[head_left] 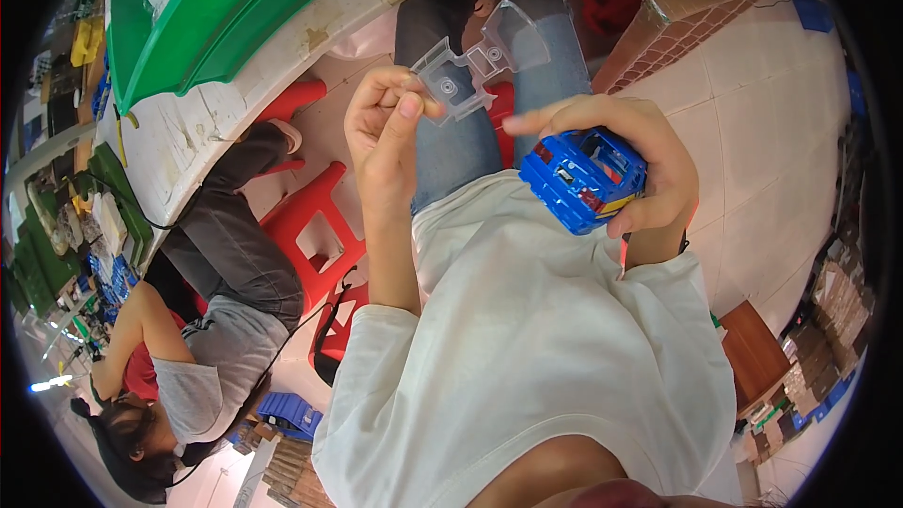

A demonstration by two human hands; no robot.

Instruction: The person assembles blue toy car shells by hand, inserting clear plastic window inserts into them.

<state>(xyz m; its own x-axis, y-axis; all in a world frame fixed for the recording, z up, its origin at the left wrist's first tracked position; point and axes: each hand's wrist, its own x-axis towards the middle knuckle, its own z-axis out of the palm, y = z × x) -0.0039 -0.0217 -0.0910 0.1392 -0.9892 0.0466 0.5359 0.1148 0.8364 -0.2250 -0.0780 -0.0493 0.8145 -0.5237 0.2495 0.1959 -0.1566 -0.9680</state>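
My left hand (388, 127) pinches one end of a clear moulded plastic part (450, 85), which looks like the window piece of a toy car. Its thin see-through panels stick out away from my fingers, over my legs. To the right, my right hand (654, 146) is wrapped round a blue toy car body (581, 179) with openings in its shell and small red and yellow patches. One finger of that hand stretches toward the clear part. The two pieces are apart. Part of the car body is hidden by my palm and fingers.
A worktable (310, 38) runs along the upper left, with a large green bin (226, 23) on it. Red stools (315, 226) stand below. A co-worker (221, 339) sits at the left. A cardboard box (682, 28) rests on the tiled floor at the upper right.
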